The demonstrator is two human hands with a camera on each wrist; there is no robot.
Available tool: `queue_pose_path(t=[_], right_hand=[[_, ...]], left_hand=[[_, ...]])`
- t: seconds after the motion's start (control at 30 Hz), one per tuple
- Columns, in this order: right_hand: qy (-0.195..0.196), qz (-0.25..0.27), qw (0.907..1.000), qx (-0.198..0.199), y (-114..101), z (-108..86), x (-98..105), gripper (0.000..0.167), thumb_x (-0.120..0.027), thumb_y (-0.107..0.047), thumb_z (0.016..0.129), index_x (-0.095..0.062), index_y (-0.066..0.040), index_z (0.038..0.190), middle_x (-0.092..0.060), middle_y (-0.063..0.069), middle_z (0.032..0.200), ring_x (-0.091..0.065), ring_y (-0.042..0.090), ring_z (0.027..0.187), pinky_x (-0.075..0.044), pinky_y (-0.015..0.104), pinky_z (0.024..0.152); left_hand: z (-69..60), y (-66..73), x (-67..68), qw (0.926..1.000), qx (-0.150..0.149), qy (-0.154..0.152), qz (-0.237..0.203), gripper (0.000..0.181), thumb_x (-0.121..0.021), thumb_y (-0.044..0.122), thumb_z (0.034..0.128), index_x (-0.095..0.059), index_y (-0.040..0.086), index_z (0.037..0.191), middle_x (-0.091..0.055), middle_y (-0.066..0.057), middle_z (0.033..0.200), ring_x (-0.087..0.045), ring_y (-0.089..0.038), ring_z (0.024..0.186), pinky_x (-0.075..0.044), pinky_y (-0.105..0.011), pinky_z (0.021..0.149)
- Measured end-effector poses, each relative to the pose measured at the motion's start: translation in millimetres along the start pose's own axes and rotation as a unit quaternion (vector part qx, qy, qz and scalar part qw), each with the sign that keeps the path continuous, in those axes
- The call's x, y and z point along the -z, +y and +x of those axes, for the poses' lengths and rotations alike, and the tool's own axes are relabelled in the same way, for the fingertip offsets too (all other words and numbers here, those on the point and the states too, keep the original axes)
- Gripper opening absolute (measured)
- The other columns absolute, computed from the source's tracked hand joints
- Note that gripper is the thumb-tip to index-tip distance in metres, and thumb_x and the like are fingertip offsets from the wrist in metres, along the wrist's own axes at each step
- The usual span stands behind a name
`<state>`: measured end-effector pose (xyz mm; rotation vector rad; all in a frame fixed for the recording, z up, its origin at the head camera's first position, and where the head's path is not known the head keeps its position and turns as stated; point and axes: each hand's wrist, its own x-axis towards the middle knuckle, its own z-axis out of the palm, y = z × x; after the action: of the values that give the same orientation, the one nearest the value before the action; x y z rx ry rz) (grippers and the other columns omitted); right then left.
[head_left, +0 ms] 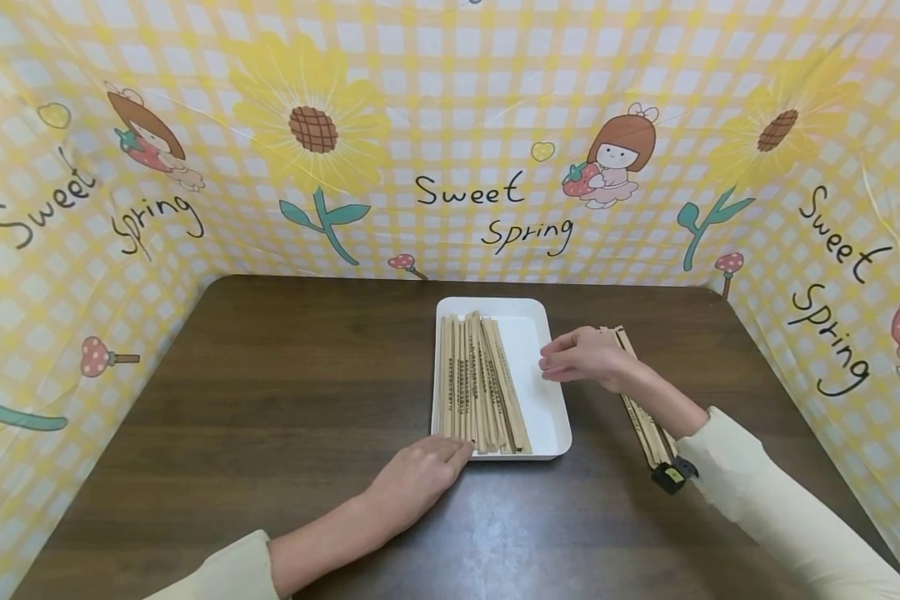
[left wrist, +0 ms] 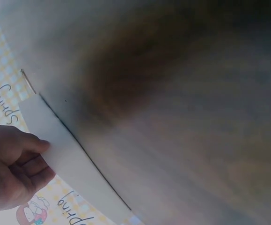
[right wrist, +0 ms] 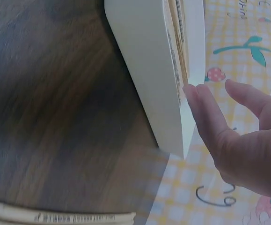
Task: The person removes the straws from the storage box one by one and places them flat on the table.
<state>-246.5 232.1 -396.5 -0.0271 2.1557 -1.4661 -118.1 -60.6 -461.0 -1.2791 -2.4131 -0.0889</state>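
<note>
A shallow white tray (head_left: pixel 534 417) lies on the brown table. Several paper-wrapped chopsticks (head_left: pixel 480 383) with dark printing fill its left side, lengthwise and side by side. My left hand (head_left: pixel 420 475) holds the tray's near left corner; the left wrist view shows its thumb against the tray wall (left wrist: pixel 62 145) and its fingers bent at the rim. Over the tray's right rim hovers my right hand (head_left: pixel 588 358), with nothing held and its fingers extended and apart in the right wrist view. More wrapped chopsticks (head_left: pixel 648 433) lie right of the tray, partly hidden under my right forearm.
A dark wrist camera (head_left: pixel 671 475) sits at my right sleeve, above the near end of the right-hand chopsticks. Yellow-checked cloth (head_left: pixel 450 108) with flower prints stands around the table's back and sides. Brown tabletop (head_left: pixel 270 400) extends left of the tray.
</note>
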Motion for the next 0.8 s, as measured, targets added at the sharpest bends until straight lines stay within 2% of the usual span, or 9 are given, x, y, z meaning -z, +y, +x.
queue_pose_path(t=[0.17,0.4,0.6,0.8], right_hand=[[-0.005,0.003,0.9999,-0.011,-1.8,9.7,-14.6,0.043,-0.067,0.002,0.092,-0.052,0.018,0.129,-0.065,0.023,0.109,-0.070,0.027,0.098,-0.055,0.042,0.093],[-0.004,0.008,0.9999,-0.014,-0.8,20.4,-32.8,0.042,-0.066,0.006,0.090,-0.052,0.019,0.127,-0.064,0.024,0.107,-0.070,0.026,0.093,-0.059,0.035,0.085],[0.002,-0.007,1.0000,-0.005,5.5,30.4,-40.2,0.039,-0.065,0.006,0.089,-0.053,0.019,0.123,-0.068,0.024,0.102,-0.070,0.026,0.091,-0.059,0.037,0.085],[0.015,-0.010,0.9997,-0.015,7.7,38.2,-45.0,0.036,-0.066,0.006,0.089,-0.054,0.018,0.120,-0.068,0.021,0.097,-0.069,0.023,0.086,-0.060,0.035,0.082]], left_hand=[[-1.0,-0.5,-0.7,1.0000,-0.001,-0.002,0.000,0.029,-0.067,0.000,0.0849,-0.069,-0.001,0.114,-0.071,-0.012,0.110,-0.068,-0.022,0.102,-0.054,-0.034,0.095],[-0.5,-1.1,-0.4,0.9999,0.005,-0.009,-0.011,0.029,-0.067,0.000,0.0850,-0.069,-0.001,0.114,-0.071,-0.012,0.110,-0.068,-0.022,0.102,-0.054,-0.035,0.095],[1.3,-1.7,1.2,0.9998,0.004,-0.015,-0.008,0.030,-0.069,0.000,0.0850,-0.070,-0.001,0.115,-0.071,-0.012,0.110,-0.068,-0.022,0.102,-0.054,-0.035,0.095],[1.3,-1.1,1.9,0.9999,0.006,-0.011,-0.006,0.030,-0.070,0.001,0.0837,-0.070,0.001,0.113,-0.072,-0.010,0.109,-0.068,-0.020,0.100,-0.055,-0.033,0.092]])
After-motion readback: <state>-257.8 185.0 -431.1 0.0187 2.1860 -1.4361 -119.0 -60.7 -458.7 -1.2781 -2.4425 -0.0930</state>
